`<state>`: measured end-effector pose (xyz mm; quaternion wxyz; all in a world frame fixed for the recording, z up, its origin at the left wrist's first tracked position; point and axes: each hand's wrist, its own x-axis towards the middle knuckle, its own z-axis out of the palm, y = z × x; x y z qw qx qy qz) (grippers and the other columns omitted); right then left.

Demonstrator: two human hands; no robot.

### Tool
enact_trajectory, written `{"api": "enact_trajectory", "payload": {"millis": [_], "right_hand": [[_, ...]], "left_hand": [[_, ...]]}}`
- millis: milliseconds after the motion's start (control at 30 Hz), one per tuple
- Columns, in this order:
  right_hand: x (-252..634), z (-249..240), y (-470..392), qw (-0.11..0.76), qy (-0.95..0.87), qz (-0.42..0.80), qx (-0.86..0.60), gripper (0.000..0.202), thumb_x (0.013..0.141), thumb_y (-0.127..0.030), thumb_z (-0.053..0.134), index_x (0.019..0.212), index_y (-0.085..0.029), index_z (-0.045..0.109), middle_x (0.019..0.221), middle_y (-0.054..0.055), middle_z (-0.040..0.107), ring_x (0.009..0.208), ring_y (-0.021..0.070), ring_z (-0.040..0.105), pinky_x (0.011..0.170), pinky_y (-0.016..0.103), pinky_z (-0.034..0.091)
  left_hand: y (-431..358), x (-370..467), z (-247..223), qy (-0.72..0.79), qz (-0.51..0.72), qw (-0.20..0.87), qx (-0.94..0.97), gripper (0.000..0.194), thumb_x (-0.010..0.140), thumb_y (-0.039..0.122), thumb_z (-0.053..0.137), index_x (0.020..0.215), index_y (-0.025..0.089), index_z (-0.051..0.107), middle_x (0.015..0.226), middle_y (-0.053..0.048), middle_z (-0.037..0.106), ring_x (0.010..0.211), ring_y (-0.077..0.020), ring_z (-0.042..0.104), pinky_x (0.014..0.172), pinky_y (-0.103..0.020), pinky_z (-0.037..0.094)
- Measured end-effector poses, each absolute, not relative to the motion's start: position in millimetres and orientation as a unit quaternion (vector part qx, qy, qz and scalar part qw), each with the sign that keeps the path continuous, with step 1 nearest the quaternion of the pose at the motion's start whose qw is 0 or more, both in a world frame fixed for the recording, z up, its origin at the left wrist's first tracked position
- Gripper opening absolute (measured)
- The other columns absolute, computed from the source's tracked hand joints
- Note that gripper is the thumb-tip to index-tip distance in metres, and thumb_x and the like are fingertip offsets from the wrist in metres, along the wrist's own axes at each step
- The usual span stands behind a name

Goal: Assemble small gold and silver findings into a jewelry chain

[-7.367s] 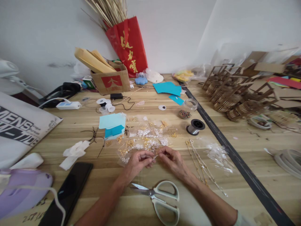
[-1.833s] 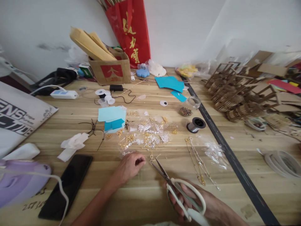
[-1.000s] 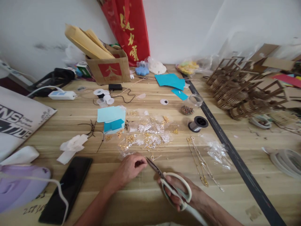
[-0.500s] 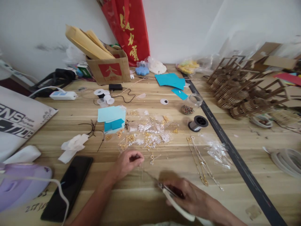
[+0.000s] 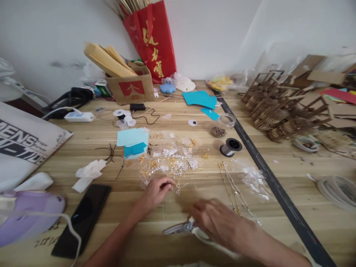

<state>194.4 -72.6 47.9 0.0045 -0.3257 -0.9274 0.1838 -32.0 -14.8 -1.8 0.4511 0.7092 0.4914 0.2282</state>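
My left hand (image 5: 158, 191) is in a pinch just left of a small gold ring with a short chain (image 5: 178, 187); a thin clear thread seems to hang below its fingers. Scissors or pliers with white handles (image 5: 182, 227) lie below my right hand (image 5: 213, 218), which is blurred, its fingers curled and pointing left; whether it still touches the handles is unclear. Small bags of gold and silver beads (image 5: 178, 165) spread beyond my hands. Gold and silver chains (image 5: 236, 191) lie to the right.
A wire spool (image 5: 230, 147) and a jar of beads (image 5: 221, 128) stand at right centre. A black phone (image 5: 82, 220) and purple device (image 5: 30, 217) are at the left. Brown woven baskets (image 5: 289, 111) fill the right back; a cardboard box (image 5: 133, 89) stands behind.
My right hand has shifted up over the tool, whose jaws now point left and lie lower. My left hand has moved slightly toward the gold ring. The view has shifted slightly.
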Motion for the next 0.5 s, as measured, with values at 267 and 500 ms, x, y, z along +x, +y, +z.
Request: {"api": "enact_trajectory", "payload": {"millis": [267,500], "right_hand": [[176,23,-9,-0.051,-0.9,0.139,-0.409,0.021,0.092,-0.006,0.044,0.105,-0.017,0.056,0.102,0.008,0.059,0.081,0.0182,0.061,0.063,0.026,0.042],[178,10,-13,-0.055,-0.908,0.108,-0.401,0.024,0.089,-0.001,0.042,0.105,-0.015,0.054,0.109,0.011,0.058,0.084,0.0197,0.061,0.066,0.029,0.045]], "left_hand": [[-12,-33,7,0.508,0.192,0.393,0.743,0.021,0.083,0.016,0.051,0.088,0.016,0.071,0.09,-0.006,0.074,0.083,-0.0185,0.066,0.078,-0.028,0.048],[-11,-31,7,0.502,0.185,0.382,0.754,0.02,0.083,0.014,0.053,0.089,0.015,0.072,0.091,-0.007,0.075,0.085,-0.0195,0.066,0.079,-0.03,0.047]]}}
